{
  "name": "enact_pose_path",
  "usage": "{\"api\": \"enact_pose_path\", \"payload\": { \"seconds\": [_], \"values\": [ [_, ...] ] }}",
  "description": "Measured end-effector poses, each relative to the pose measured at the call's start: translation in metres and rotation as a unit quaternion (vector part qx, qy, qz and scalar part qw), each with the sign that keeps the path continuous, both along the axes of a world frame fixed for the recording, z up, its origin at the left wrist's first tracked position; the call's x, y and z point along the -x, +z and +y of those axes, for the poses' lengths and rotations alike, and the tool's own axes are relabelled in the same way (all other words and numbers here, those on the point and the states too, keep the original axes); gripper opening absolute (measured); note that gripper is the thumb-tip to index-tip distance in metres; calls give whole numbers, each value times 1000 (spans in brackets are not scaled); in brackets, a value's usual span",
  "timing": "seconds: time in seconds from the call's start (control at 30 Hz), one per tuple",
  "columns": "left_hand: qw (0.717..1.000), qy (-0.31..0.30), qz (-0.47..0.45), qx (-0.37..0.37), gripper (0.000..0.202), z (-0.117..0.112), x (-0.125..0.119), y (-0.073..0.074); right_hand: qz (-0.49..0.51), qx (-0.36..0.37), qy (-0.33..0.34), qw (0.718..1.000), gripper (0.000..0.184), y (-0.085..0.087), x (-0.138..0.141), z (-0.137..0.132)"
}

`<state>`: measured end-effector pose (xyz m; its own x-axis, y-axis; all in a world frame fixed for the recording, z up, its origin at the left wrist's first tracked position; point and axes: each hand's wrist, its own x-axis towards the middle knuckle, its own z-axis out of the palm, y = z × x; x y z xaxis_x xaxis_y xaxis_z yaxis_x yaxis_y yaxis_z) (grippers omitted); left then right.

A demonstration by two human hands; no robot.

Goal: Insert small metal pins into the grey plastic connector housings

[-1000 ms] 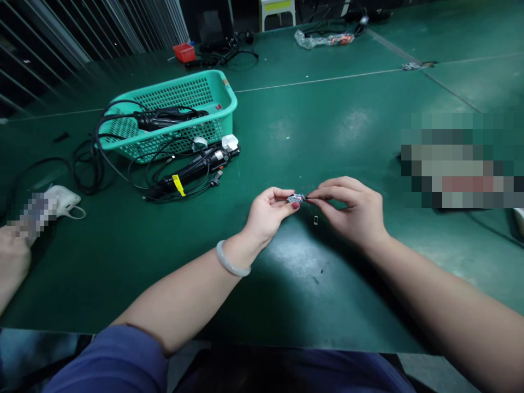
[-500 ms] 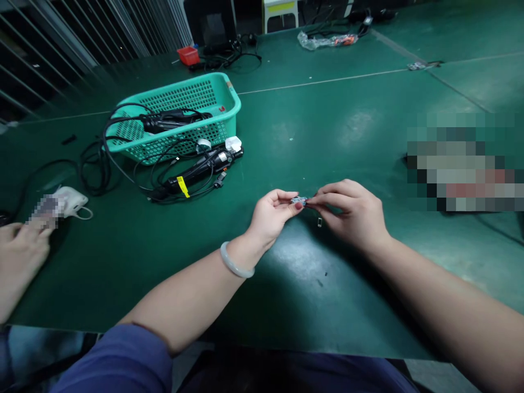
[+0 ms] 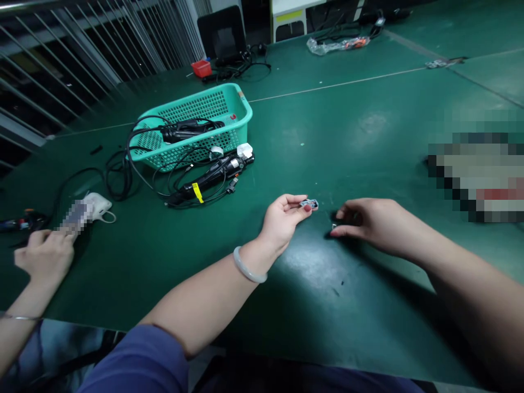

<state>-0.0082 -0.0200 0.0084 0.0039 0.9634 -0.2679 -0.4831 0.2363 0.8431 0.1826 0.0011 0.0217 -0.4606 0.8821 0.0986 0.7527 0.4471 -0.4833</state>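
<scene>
My left hand [image 3: 284,221] pinches a small circuit board [image 3: 309,204] between thumb and fingers, a little above the green table [image 3: 311,136]. A pale bangle [image 3: 248,266] sits on that wrist. My right hand [image 3: 374,224] rests low on the table just right of the board, fingertips drawn together over a tiny pale part [image 3: 334,226] that lies on the surface. Whether the fingers grip that part I cannot make out.
A teal basket [image 3: 229,109] with black cables stands at the back left; a black tool with a yellow label [image 3: 213,177] lies in front of it. Another person's hand [image 3: 45,256] is at the left edge, near a white object [image 3: 98,207]. A red box [image 3: 202,68] sits far back.
My right hand has let go of the board and dropped to the table by the tiny part. The left hand keeps the board. The view has shifted, so things appear further right.
</scene>
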Motion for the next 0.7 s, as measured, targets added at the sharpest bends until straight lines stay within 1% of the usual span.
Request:
{"api": "enact_pose_path", "payload": {
  "seconds": [0.03, 0.13, 0.23, 0.3, 0.4, 0.53, 0.63, 0.7],
  "values": [
    [1000, 0, -1, 0, 24, 0, 0, 0, -12, 10, 6, 1000, 22, -2, 1, 0],
    [1000, -1, -2, -3, 23, 0, -1, 0, -9, 10, 40, 999, 3, -8, 11, -3],
    [1000, 2, 5, -6, 23, 0, -1, -1, 14, -20, 79, 997, 16, -11, 19, -5],
    [1000, 5, 11, -8, 23, 0, -1, -2, 12, -43, 94, 995, 20, -12, 21, -5],
    [1000, 9, 15, -11, 23, 0, 0, -2, 3, -66, 95, 993, 22, -13, 20, -4],
    [1000, 16, 18, -9, 23, 0, -1, -1, 17, -87, 81, 993, 23, -12, 14, 1],
    [1000, 13, 19, -7, 22, 0, -1, 0, 14, -92, 73, 993, 23, -10, 9, 3],
    [1000, 12, 18, -9, 22, 0, -1, 0, 7, -87, 75, 993, 20, -9, 8, 3]
  ]
}}
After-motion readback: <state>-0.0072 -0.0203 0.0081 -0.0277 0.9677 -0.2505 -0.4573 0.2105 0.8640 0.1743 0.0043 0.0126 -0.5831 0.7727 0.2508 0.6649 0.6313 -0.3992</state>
